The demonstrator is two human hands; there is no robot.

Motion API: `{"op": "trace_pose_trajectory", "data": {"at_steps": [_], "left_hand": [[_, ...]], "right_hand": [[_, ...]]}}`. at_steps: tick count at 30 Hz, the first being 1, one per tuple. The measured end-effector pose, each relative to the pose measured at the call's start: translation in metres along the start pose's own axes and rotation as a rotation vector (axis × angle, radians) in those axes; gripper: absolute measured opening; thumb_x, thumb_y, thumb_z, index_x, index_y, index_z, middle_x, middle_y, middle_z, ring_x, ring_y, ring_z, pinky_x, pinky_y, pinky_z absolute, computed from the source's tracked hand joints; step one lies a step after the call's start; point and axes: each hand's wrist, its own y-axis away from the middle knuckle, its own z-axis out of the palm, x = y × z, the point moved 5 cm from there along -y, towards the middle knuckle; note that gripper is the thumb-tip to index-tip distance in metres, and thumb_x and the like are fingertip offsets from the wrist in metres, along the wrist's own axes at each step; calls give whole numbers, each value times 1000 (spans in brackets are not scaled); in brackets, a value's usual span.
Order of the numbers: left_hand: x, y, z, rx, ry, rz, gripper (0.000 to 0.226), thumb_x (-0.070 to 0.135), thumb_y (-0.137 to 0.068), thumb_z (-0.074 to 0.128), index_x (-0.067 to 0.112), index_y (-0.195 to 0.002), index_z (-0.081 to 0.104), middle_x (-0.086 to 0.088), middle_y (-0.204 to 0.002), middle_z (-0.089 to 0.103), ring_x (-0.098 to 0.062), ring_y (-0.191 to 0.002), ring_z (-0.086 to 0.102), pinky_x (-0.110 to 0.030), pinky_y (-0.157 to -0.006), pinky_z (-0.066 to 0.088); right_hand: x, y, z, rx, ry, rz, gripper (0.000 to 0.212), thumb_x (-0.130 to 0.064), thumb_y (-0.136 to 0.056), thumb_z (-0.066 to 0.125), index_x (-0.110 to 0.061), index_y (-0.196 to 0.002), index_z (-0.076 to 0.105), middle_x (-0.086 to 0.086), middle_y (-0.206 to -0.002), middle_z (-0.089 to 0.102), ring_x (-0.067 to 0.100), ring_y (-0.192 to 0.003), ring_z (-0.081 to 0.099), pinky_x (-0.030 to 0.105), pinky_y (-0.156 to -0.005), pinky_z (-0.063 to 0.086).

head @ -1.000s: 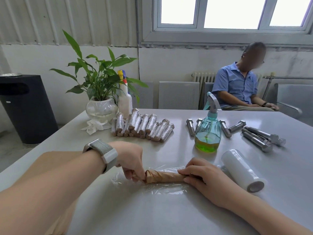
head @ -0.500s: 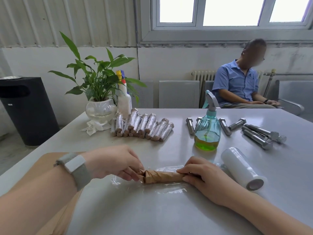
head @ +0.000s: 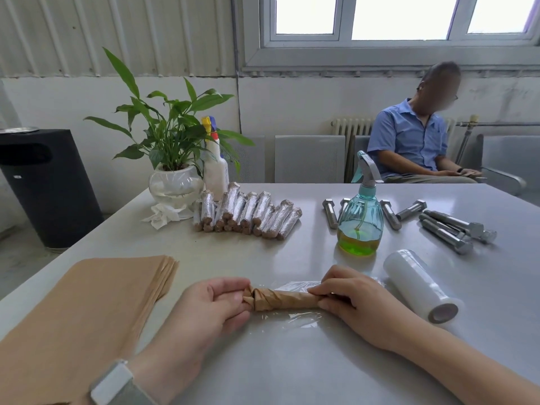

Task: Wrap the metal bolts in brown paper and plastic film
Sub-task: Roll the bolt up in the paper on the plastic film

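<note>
While both hands' fingers (head: 323, 290) pinch paper-wrapped bolt (head: 285, 299) ends, bolt itself hidden, film (head: 295, 318) barely visible.

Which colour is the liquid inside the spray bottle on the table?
Yellow-green liquid in the teal spray bottle, clearest in the head view.

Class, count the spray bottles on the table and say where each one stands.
2. A teal spray bottle with green liquid stands among the bare bolts. A white spray bottle stands behind the wrapped bolts, beside the potted plant. None seems hidden.
</note>
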Motion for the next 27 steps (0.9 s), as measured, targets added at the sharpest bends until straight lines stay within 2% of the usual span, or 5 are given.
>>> {"op": "trace_pose_trajectory", "data": {"at_steps": [7,11,15,20,27], "left_hand": [[-7,14,24,-29,-271,112,68,-8,-90,41,15,-152,27,-3,-148,46,-14,-134,46,-33,-116,31],[-1,20,44,14,-1276,386,66,22,-90,37,25,-153,16,4,-147,47,-21,-122,54,-32,-94,44],[-4,29,76,89,-1799,579,58,5,-78,26,-13,-120,62,-36,-122,59,-36,-97,70,-36,-69,58],[-19,15,91,16,-1929,362,65,15,-102,20,-6,-140,-29,-51,-145,-9,-60,-139,12,-54,-111,22],[37,-2,28,41,-1037,430,43,18,-101,37,26,-143,37,-6,-112,68,-22,-98,68,-36,-80,53]], "right_hand": [[0,0,1,5,-9,-6,21,-19,-93,66,-20,-112,73,-13,-97,56,-11,-87,48,3,-82,33],[1,0,0,7,-5,-5,20,-19,-93,66,-20,-112,73,-13,-97,57,-6,-88,50,4,-82,33],[1,0,0,6,4,-2,21,-20,-94,64,-20,-113,73,-10,-99,59,-1,-91,52,4,-82,33],[0,0,0,1,-4,-6,21,-19,-94,64,-20,-113,73,-11,-98,58,-5,-87,50,3,-82,33],[0,1,-1,11,11,-8,22,-22,-95,62,-21,-115,73,-13,-99,56,0,-94,52,3,-85,31]]}}
